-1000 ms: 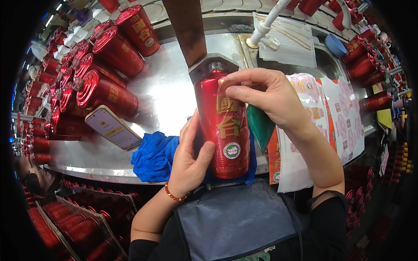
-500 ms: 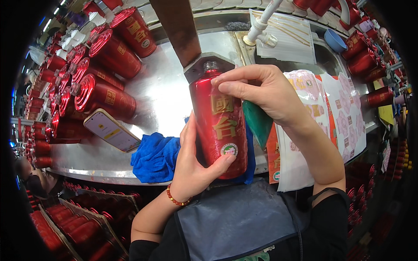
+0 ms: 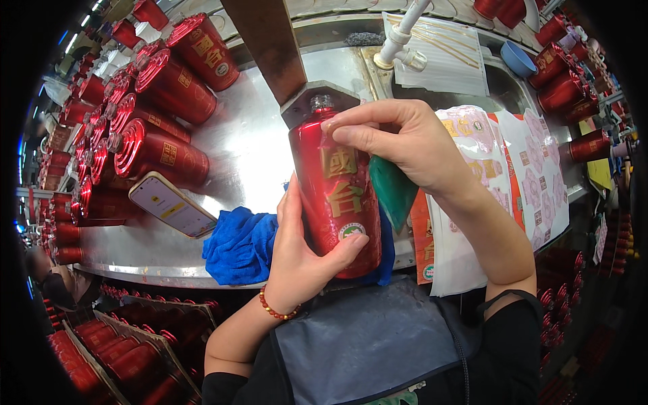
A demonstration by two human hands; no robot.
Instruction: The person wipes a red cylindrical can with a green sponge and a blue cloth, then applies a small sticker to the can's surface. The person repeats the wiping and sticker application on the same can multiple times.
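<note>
Arching over the red bottle (image 3: 334, 185) clasped by the left hand (image 3: 300, 255), the right hand (image 3: 418, 143) pinches its fingers (image 3: 364, 115) together.

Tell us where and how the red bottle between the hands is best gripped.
Probably grip the red bottle around its lower body, from the left: that part is broad, the neck narrow and pointing away, and the right hand is at the upper right side.

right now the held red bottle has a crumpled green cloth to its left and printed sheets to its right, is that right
Not quite: the head view shows the crumpled cloth is blue, not green. It does lie to the left of the held red bottle, with the printed sheets to the right.
</note>
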